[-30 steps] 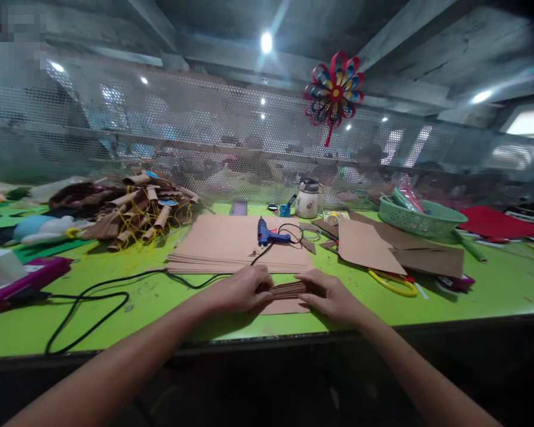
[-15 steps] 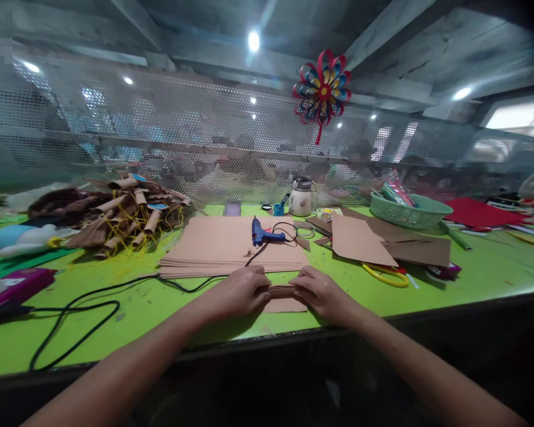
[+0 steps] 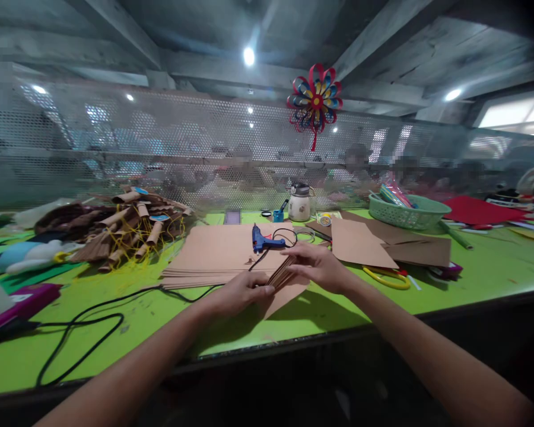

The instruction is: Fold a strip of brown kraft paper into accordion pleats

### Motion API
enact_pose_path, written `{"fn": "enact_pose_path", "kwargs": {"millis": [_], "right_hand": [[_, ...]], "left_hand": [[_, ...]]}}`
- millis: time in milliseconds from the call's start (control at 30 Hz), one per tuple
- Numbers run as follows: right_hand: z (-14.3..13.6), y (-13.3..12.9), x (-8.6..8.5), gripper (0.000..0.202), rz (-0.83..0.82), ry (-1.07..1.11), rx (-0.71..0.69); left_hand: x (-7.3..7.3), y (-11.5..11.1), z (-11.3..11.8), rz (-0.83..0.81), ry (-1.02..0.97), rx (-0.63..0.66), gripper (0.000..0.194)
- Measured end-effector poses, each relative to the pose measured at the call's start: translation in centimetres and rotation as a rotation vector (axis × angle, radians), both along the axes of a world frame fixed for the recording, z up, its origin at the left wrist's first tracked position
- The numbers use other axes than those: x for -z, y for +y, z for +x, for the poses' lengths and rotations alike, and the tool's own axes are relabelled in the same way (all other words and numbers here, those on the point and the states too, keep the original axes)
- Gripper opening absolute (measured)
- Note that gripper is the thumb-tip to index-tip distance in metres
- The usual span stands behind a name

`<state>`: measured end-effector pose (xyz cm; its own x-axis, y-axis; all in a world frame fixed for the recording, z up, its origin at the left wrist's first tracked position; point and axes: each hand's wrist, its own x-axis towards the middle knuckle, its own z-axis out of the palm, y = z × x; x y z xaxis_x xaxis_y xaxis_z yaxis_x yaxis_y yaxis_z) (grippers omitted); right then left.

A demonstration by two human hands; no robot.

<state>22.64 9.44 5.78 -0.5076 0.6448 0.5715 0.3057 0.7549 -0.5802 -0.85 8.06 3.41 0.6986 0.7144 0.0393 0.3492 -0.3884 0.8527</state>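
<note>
Between my two hands a piece of brown paper folded in narrow pleats [image 3: 281,271] is held tilted, with a flat part of it [image 3: 285,294] hanging toward the green table. My left hand [image 3: 244,292] grips its lower left end, thumb on top. At the upper right end, my right hand [image 3: 318,267] pinches the folds between thumb and fingers. Just behind lies a stack of brown paper sheets [image 3: 209,249], with a blue glue gun [image 3: 264,240] resting on it.
The green table [image 3: 169,332] has a black cable [image 3: 93,305] and a heap of brown paper rolls [image 3: 133,225] at left. More brown sheets [image 3: 360,242], yellow-handled scissors [image 3: 387,279] and a green basket [image 3: 409,213] are at right. A jar [image 3: 299,204] stands behind.
The pleated paper was level near the table and is now raised and tilted, its right end up. My right hand has moved up with it; the view has shifted slightly.
</note>
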Motion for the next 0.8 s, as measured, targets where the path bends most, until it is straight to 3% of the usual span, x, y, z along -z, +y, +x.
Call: {"fn": "enact_pose_path", "kwargs": {"millis": [167, 267, 333, 500, 600, 700, 800], "right_hand": [[-0.9, -0.2, 1.9, 0.039, -0.456, 0.483, 0.059], [-1.8, -1.1, 3.4, 0.042, -0.626, 0.592, -0.002], [-2.5, -1.8, 3.8, 0.041, -0.636, 0.581, -0.038], [-3.6, -2.1, 3.6, 0.042, -0.545, 0.529, 0.098], [-3.8, -2.0, 3.7, 0.041, -0.536, 0.489, 0.109], [-3.7, -2.4, 3.7, 0.038, -0.565, 0.443, 0.045], [-3.2, -3.4, 2.9, 0.032, -0.599, 0.438, -0.127]], "left_hand": [[-0.4, 0.1, 0.1, -0.113, -0.181, -0.121, 0.037], [-0.3, 0.2, 0.3, -0.163, -0.268, -0.134, 0.036], [-0.2, 0.3, 0.5, -0.146, -0.272, -0.162, 0.038], [0.1, 0.2, 1.0, 0.008, -0.179, -0.192, 0.036], [0.4, 0.2, 0.9, 0.123, -0.089, -0.191, 0.032], [0.7, 0.4, 0.7, 0.178, -0.061, -0.176, 0.027], [0.4, 0.3, 0.3, 0.075, -0.110, -0.101, 0.032]]}}
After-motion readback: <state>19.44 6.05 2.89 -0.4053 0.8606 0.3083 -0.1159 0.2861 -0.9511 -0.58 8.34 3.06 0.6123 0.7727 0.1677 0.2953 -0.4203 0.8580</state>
